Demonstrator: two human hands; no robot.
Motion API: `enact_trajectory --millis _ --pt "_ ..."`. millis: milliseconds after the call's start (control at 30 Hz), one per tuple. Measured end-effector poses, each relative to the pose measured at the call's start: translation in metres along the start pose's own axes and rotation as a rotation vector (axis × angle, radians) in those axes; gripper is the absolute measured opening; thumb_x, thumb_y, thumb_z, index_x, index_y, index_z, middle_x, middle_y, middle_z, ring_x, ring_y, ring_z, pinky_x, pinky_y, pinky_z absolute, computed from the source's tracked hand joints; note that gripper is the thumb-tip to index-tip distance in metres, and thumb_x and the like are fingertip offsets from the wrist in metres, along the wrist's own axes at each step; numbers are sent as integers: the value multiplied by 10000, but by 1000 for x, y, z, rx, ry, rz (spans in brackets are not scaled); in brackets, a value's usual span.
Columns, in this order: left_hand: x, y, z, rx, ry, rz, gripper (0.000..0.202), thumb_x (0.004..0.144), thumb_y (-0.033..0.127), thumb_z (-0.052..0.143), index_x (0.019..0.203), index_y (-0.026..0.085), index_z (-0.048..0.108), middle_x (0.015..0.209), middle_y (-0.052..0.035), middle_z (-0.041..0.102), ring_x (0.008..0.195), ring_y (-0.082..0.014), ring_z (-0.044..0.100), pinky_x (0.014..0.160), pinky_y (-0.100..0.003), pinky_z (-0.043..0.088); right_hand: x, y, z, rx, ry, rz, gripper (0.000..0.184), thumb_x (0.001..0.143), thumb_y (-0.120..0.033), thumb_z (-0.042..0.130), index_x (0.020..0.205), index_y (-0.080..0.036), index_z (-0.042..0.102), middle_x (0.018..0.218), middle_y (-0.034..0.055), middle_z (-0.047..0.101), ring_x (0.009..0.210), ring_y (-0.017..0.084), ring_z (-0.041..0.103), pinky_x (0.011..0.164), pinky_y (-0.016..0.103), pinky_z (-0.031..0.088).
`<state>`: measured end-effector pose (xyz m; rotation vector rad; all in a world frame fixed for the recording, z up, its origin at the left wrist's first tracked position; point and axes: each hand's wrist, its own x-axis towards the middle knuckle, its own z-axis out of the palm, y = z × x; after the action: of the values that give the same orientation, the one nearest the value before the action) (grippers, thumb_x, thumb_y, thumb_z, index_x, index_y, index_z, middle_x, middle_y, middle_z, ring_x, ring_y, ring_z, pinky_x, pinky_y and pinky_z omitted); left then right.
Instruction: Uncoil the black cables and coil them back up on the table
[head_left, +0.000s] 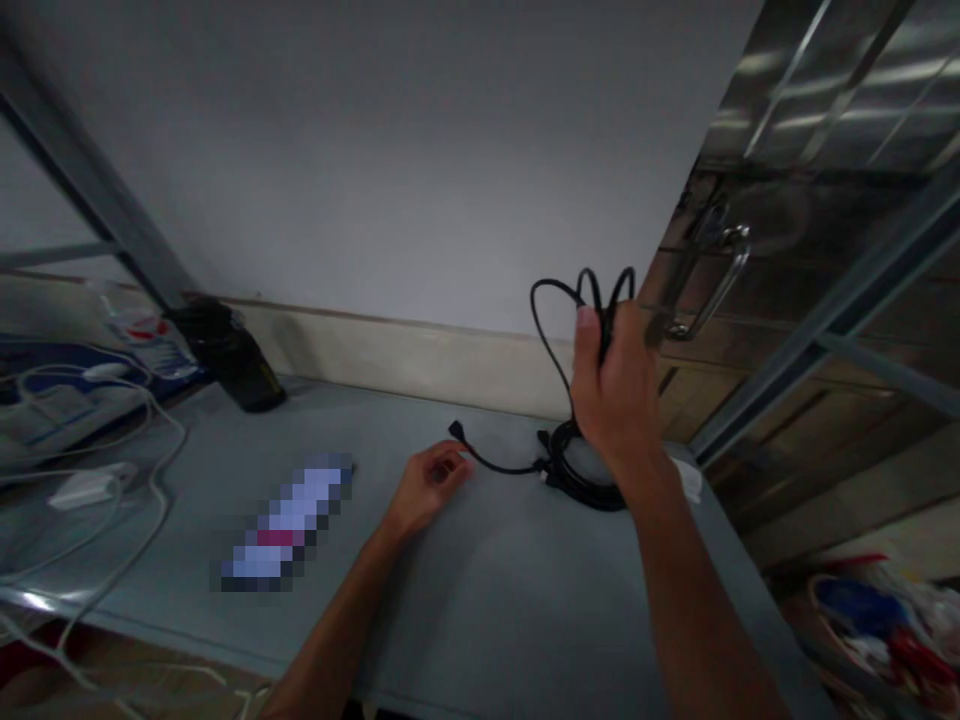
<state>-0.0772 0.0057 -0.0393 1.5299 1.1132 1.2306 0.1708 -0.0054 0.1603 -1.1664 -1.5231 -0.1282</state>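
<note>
My right hand (619, 385) is raised above the table, its fingers wrapped round several loops of black cable (553, 290). One strand drops from it towards a coiled part of black cable (581, 490) lying on the tabletop. A short black lead ending in a connector (456, 430) runs left from beside the coil. My left hand (429, 485) is low over the table, thumb and index finger curled into a pinch at this lead, just below its connector. The fingertips meet the lead's edge, though the exact grip is hard to see.
On the grey table (480, 600) lies a blurred-out phone (289, 525). A dark bottle (229, 355), white cables (161, 480) and a white adapter (90, 487) are at the left. Metal posts flank the table. A door handle (720, 290) and a filled basket (862, 620) are at the right.
</note>
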Motion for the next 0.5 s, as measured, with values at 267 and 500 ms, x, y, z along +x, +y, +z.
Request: enact_trajectory --millis 267,500 --pt "4 -5 -8 -339 -26 -112 575 861 509 812 1346 200 774 1041 -150 824 797 -246 729 688 -346 509 -39 15 59 -158 -722 -101 479 1227 -541 275 1293 -174 577 968 133 767 858 272 749 764 345 517" --pt "14 -23 -18 -495 102 -263 291 831 407 807 1025 191 790 975 -138 811 854 -272 774 733 -377 619 -70 26 92 -18 -1174 -278 288 1199 -295 489 1140 -145 728 1163 150 804 1063 260 771 884 327 548"
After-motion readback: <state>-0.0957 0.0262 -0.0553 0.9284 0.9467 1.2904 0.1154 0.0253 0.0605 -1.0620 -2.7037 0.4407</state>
